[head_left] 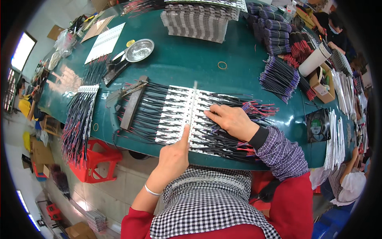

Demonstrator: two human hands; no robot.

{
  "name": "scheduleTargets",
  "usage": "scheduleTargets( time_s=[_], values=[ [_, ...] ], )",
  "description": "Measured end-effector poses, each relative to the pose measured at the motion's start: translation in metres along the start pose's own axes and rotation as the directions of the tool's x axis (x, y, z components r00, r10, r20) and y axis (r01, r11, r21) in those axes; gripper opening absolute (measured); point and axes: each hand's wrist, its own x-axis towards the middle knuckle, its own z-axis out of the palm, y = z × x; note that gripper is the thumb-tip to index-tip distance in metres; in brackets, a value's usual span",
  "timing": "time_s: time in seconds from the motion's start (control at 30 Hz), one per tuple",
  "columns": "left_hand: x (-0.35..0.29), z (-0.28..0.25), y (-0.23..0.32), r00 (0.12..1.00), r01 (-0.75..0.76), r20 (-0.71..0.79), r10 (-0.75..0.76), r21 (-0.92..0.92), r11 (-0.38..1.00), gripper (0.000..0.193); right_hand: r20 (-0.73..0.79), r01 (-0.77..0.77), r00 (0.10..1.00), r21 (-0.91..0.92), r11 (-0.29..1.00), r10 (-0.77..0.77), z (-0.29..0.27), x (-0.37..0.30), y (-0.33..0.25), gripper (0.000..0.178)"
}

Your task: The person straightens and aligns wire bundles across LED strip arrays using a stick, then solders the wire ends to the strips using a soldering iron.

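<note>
Two white panels of small circuit boards lie side by side on the green table, a left panel (pixel 169 113) and a right panel (pixel 203 129), with a pale narrow strip (pixel 194 97) upright along their seam. Black wires run outward from both. My left hand (pixel 175 157) has its index finger stretched out, its tip on the boards by the seam; its other fingers are partly hidden. Over the right panel, my right hand (pixel 234 122) bends its thumb and fingers close together around black-and-purple wires (pixel 250 106), which stick out beside it. A metal bar (pixel 134 107) lies across the left panel's wires.
A soldering iron (pixel 115 97) rests left of the bar. Behind are a metal bowl (pixel 140 50) and stacked panels (pixel 195 26). Wire bundles (pixel 278 77) and a fan (pixel 318 125) sit at right. A wired panel (pixel 81 115) overhangs the left edge above a red stool (pixel 95 161).
</note>
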Motion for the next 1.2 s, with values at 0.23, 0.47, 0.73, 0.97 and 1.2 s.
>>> scheduleTargets(
  time_s=[0.23, 0.47, 0.73, 0.97, 1.2],
  values=[
    [-0.007, 0.017, -0.003, 0.992, -0.088, 0.108, 0.065, 0.215, 0.973, 0.08, 0.018, -0.026, 1.0, 0.021, 0.999, 0.026, 0.003, 0.003, -0.002, 0.046],
    [-0.009, 0.019, -0.011, 0.992, -0.123, 0.005, 0.123, 0.112, 0.986, 0.085, -0.016, 0.047, 0.999, 0.087, 0.995, -0.046, -0.003, -0.007, -0.014, 0.038],
    [-0.004, 0.01, 0.004, 0.99, -0.069, 0.132, 0.051, 0.134, 0.989, 0.066, -0.049, 0.04, 0.998, 0.119, 0.992, -0.034, -0.012, -0.018, -0.002, 0.035],
    [-0.003, -0.016, -0.044, 0.934, -0.054, -0.339, 0.116, 0.186, 0.981, 0.056, -0.429, -0.416, 0.841, -0.124, 0.901, 0.33, -0.087, -0.043, 0.064, 0.043],
    [0.02, -0.023, -0.082, 0.977, -0.042, -0.175, 0.123, 0.406, 0.913, 0.053, -0.145, -0.678, 0.73, -0.278, 0.68, 0.668, -0.052, -0.104, 0.112, 0.02]
  ],
)
